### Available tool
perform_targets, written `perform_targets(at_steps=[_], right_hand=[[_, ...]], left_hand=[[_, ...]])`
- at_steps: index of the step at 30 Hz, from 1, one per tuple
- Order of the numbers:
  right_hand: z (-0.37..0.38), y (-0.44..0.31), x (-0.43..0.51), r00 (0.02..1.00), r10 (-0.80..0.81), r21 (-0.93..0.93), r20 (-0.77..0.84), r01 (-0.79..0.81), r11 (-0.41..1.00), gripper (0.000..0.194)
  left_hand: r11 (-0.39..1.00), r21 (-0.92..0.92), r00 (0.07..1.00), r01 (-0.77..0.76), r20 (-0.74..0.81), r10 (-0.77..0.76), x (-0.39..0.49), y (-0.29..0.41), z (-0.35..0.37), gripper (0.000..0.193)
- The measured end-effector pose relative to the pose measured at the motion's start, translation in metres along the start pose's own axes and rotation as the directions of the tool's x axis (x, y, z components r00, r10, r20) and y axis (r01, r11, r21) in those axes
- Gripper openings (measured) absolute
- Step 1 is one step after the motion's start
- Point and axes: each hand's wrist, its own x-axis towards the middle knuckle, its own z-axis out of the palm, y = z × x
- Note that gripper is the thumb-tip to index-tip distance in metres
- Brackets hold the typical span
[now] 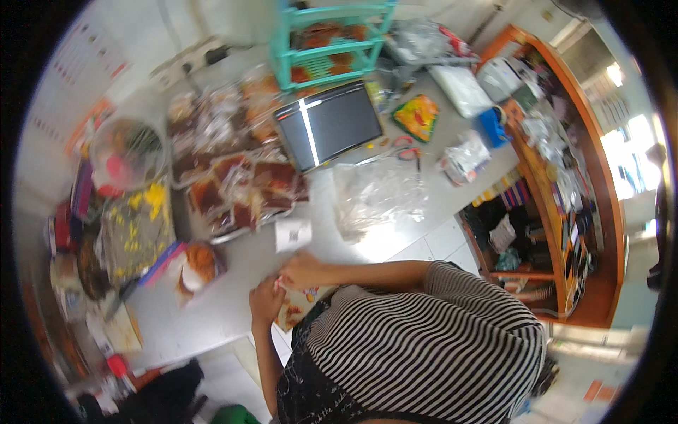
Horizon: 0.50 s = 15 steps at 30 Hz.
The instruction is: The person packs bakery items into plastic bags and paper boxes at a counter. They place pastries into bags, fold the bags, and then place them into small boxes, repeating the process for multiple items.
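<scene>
My left hand (pixel 266 300) and my right hand (pixel 302 270) meet at the table's front edge. Between their fingertips is a small red-and-white thing (pixel 278 283), mostly covered by the fingers; its kind cannot be made out. Just below my hands, a printed sheet or packet (pixel 299 307) with food pictures shows partly, the rest hidden by my arm and shirt. A white card with a printed code (pixel 293 235) lies right beyond my right hand. Left of my hands stands an open plastic pouch (pixel 201 267) with orange-brown contents and a white part.
A metal tray (pixel 228 239) holds several bagged dark-red items. Behind stand a dark-screened tablet (pixel 331 127) and a turquoise rack (pixel 283 53). Red-handled scissors (pixel 408 151) lie by clear plastic bags (pixel 378 196). At left are a yellow-smeared container (pixel 137 238), a clear tub (pixel 130 148) and a knife (pixel 121 299).
</scene>
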Motion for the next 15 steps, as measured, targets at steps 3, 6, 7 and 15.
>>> perform_targets(at_steps=[3,6,7,15], right_hand=[[0.011,-0.005,-0.009,0.991,-0.093,0.012,-0.100,0.094,0.995,0.023],[0.022,0.005,-0.014,0.903,-0.278,-0.209,-0.327,0.218,0.953,0.022],[0.025,0.007,-0.014,0.819,-0.370,-0.315,-0.438,0.245,0.917,0.021],[-0.049,0.013,-0.027,0.799,-0.294,0.421,-0.525,0.543,0.726,0.015]], left_hand=[[0.988,-0.040,0.988,0.151,0.034,-0.150,-0.008,0.014,0.014,0.032],[0.987,-0.024,0.988,0.156,-0.002,-0.156,-0.012,0.014,0.023,0.038],[0.990,-0.007,0.990,0.139,-0.015,-0.139,-0.012,0.013,0.026,0.039],[0.892,0.321,0.941,0.319,-0.219,-0.257,0.000,0.033,0.036,0.038]])
